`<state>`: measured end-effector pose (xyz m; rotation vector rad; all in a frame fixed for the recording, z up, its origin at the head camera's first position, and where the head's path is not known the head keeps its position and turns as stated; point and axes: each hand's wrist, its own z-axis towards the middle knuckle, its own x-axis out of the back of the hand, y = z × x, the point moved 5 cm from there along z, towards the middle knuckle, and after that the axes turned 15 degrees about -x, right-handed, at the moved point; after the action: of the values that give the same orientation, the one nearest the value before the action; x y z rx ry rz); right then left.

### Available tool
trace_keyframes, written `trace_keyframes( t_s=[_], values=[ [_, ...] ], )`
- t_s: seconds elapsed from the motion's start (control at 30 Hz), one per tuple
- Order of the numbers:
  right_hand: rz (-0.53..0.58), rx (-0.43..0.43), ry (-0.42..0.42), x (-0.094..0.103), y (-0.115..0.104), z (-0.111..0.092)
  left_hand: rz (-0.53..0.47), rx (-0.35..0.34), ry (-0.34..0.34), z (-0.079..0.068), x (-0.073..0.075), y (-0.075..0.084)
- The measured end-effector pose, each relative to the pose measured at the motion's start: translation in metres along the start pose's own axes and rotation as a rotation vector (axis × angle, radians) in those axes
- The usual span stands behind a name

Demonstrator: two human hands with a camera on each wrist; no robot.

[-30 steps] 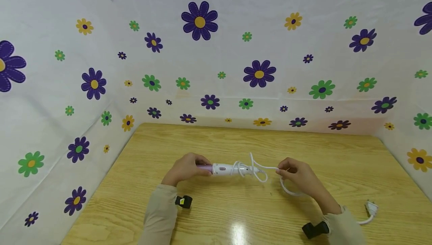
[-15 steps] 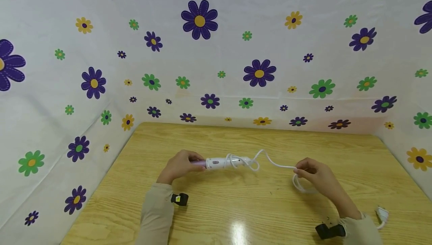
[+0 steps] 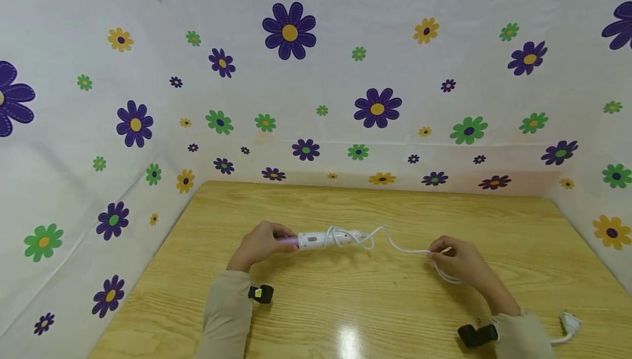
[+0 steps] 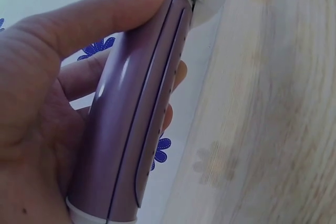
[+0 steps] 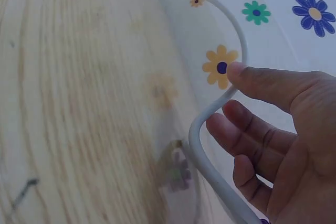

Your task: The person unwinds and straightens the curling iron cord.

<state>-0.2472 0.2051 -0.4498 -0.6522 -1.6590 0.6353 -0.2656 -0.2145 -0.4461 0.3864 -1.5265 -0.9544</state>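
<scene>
A hair styling iron with a purple barrel (image 4: 126, 108) and white handle (image 3: 316, 239) is held level over the wooden table in the head view. My left hand (image 3: 258, 243) grips the barrel, thumb along its near side and fingers behind it. White cord (image 3: 406, 250) winds loosely round the handle, then runs right in a slack wave. My right hand (image 3: 464, 263) pinches this cord between thumb and fingers; in the right wrist view the cord (image 5: 195, 137) bends past the thumb tip. Below that hand, more cord hangs in a curve, partly hidden by it.
The cord's white two-pin plug (image 3: 571, 323) lies on the wooden table (image 3: 345, 298) at the right, beyond the right sleeve. White flower-printed sheets (image 3: 336, 79) stand round the table's back and sides. Black camera mounts (image 3: 476, 336) sit on both wrists.
My right hand has moved right, drawing the cord out longer, then slightly back. My left hand has shifted the iron a little left. The plug has slid right.
</scene>
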Motion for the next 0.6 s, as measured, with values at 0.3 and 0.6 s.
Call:
trace_keyframes(
  t_s=[0.3,0.6],
  values=[
    [-0.069,0.01,-0.092,-0.011,-0.01,0.009,0.024,0.0,-0.011,0.0,-0.001,0.002],
    [0.005,0.097,-0.155,-0.017,-0.048,0.013,0.021,-0.019,-0.034,0.003,-0.005,-0.001]
  ],
)
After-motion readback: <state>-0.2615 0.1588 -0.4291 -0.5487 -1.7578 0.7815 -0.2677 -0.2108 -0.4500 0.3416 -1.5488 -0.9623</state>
